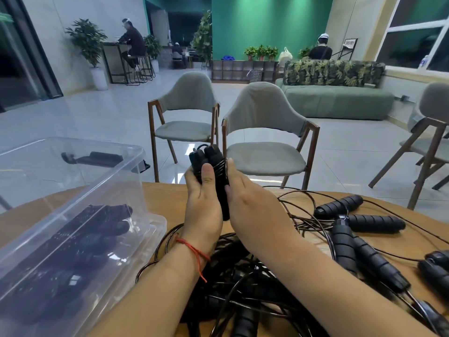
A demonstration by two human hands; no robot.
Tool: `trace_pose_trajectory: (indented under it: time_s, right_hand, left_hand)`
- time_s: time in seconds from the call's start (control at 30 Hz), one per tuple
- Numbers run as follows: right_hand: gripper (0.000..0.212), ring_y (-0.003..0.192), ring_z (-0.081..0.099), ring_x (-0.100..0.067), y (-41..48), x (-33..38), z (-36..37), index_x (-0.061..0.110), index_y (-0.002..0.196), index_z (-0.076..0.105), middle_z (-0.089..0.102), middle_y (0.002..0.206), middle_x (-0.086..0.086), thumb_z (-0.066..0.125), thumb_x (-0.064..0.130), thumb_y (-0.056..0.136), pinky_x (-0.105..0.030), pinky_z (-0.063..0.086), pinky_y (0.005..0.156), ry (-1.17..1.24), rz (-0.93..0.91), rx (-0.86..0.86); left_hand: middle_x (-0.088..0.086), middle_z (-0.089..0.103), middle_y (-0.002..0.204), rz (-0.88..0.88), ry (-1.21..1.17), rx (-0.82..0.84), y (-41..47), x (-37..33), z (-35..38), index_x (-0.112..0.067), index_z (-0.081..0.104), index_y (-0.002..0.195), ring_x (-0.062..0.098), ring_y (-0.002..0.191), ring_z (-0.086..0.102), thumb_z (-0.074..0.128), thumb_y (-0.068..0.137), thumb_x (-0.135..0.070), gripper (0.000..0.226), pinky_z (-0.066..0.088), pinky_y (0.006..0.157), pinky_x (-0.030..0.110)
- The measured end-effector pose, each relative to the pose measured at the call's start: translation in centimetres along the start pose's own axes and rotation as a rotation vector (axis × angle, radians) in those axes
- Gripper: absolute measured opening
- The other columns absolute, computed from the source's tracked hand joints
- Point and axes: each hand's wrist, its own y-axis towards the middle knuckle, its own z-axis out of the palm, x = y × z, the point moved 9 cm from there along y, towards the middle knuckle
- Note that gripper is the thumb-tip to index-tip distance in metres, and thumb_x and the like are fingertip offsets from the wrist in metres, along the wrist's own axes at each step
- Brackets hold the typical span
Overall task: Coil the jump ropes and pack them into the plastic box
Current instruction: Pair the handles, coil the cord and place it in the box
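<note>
Nearest: a tangle of loose ropes (243,283) on the bench (165,198), under both forearms. More handles (364,239) are spread to the right.

Above that is the bundle (215,164): two black handles side by side with cord wound round them, long axis near upright, tops tilted away.
- Left grip (202,203) wraps the lower half, thumb flat up the front.
- Right grip (245,198) closes on the bundle's right side, thumb tip at the cord turns. Its fingers are hidden behind.

The wrap looks about done.

Box (48,171) sits left of the bundle, tipped, just beside the left forearm, with coiled ropes (97,227) already inside. So the left grip is nearer and the move goes left and down. The bundle's long axis likely needs laying flat to match those packed.

Chairs (264,132) stand beyond the bench.
</note>
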Motion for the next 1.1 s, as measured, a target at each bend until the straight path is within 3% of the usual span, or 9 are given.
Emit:
trace_pose_trajectory:
  time_s: [0.1, 0.17, 0.23, 0.37, 0.5, 0.6, 0.8, 0.9, 1.1]
  right_hand:
    - [0.068, 0.124, 0.061, -0.023, 0.0, 0.2, 0.0, 0.004, 0.169, 0.012, 0.047, 0.158, -0.011, 0.042, 0.024, 0.112, -0.033, 0.054, 0.099, 0.083, 0.000, -0.027]
    - [0.073, 0.144, 0.047, -0.026, -0.1, 0.4, 0.1, 0.005, 0.170, 0.002, 0.034, 0.168, -0.014, 0.041, 0.028, 0.113, -0.037, 0.046, 0.118, 0.180, 0.015, -0.011]
    - [0.078, 0.156, 0.032, -0.025, -0.1, -0.1, 0.4, 0.007, 0.170, -0.005, 0.022, 0.174, -0.016, 0.039, 0.038, 0.113, -0.038, 0.034, 0.127, 0.201, 0.043, 0.018]
    - [0.088, 0.142, 0.047, -0.028, 0.2, -2.0, 0.6, 0.009, 0.169, -0.010, 0.034, 0.166, -0.015, 0.046, 0.042, 0.109, -0.039, 0.043, 0.112, 0.186, 0.112, 0.085]
    - [0.077, 0.112, 0.066, -0.022, 0.8, -4.1, -1.0, 0.025, 0.168, 0.018, 0.066, 0.133, -0.002, 0.052, 0.057, 0.106, -0.040, 0.053, 0.090, 0.222, 0.196, 0.029]
    - [0.042, 0.099, 0.069, -0.005, 0.9, -4.4, -1.2, 0.041, 0.147, 0.049, 0.074, 0.108, 0.014, 0.055, 0.053, 0.107, -0.043, 0.058, 0.091, 0.621, 0.247, 0.052]
    - [0.032, 0.109, 0.072, -0.014, 1.1, -4.3, -0.6, 0.041, 0.137, 0.061, 0.074, 0.117, 0.008, 0.057, 0.049, 0.107, -0.051, 0.060, 0.096, 0.907, 0.239, 0.066]
    - [0.033, 0.116, 0.071, -0.020, 1.1, -4.0, -0.3, 0.036, 0.135, 0.064, 0.074, 0.122, 0.003, 0.056, 0.049, 0.107, -0.054, 0.058, 0.102, 1.014, 0.237, 0.098]
    - [0.030, 0.118, 0.059, -0.005, 1.7, -4.7, -1.3, 0.045, 0.138, 0.064, 0.059, 0.125, 0.004, 0.054, 0.046, 0.110, -0.025, 0.047, 0.098, 0.880, 0.199, 0.079]
  left_hand:
    - [-0.018, 0.076, 0.104, 0.011, 0.005, 0.031, 0.0, -0.4, 0.3, -0.055, 0.046, 0.129, -0.008, 0.093, 0.070, 0.036, 0.108, -0.058, 0.023, 0.054, 0.075, 0.013]
    - [-0.019, 0.077, 0.111, 0.008, -0.047, 0.067, -0.1, -0.4, 0.8, -0.048, 0.046, 0.141, 0.000, 0.103, 0.073, 0.037, 0.110, -0.054, 0.033, 0.055, 0.092, 0.027]
    - [-0.003, 0.075, 0.128, -0.029, -0.173, 0.142, -0.3, 0.1, 1.5, -0.037, 0.045, 0.152, 0.013, 0.121, 0.070, 0.035, 0.114, -0.044, 0.040, 0.051, 0.107, 0.038]
    - [0.016, 0.050, 0.160, -0.056, -0.334, 0.323, -0.3, 0.5, 2.9, -0.017, 0.035, 0.164, 0.028, 0.151, 0.045, 0.027, 0.114, -0.022, 0.052, 0.025, 0.130, 0.050]
    - [0.011, 0.055, 0.157, -0.078, -0.326, 0.340, 0.1, 0.1, 2.6, -0.020, 0.041, 0.162, 0.025, 0.148, 0.050, 0.030, 0.113, -0.018, 0.050, 0.033, 0.126, 0.050]
    - [0.011, 0.067, 0.142, -0.067, -0.256, 0.238, 0.9, -0.1, 1.3, -0.018, 0.056, 0.150, 0.026, 0.135, 0.062, 0.049, 0.111, -0.025, 0.040, 0.044, 0.118, 0.056]
    - [0.009, 0.070, 0.137, -0.116, -0.191, 0.281, 0.8, 0.1, 1.4, -0.012, 0.064, 0.141, 0.019, 0.130, 0.065, 0.064, 0.098, -0.035, 0.049, 0.045, 0.117, 0.054]
    - [0.012, 0.070, 0.136, -0.182, -0.232, 0.353, 0.2, 0.6, 2.4, -0.016, 0.065, 0.140, 0.024, 0.123, 0.067, 0.069, 0.093, -0.051, 0.059, 0.053, 0.107, 0.058]
    - [0.018, 0.071, 0.131, -0.132, -0.351, 0.316, 0.6, -0.3, 2.9, -0.016, 0.062, 0.137, 0.033, 0.119, 0.071, 0.066, 0.095, -0.032, 0.045, 0.059, 0.094, 0.063]
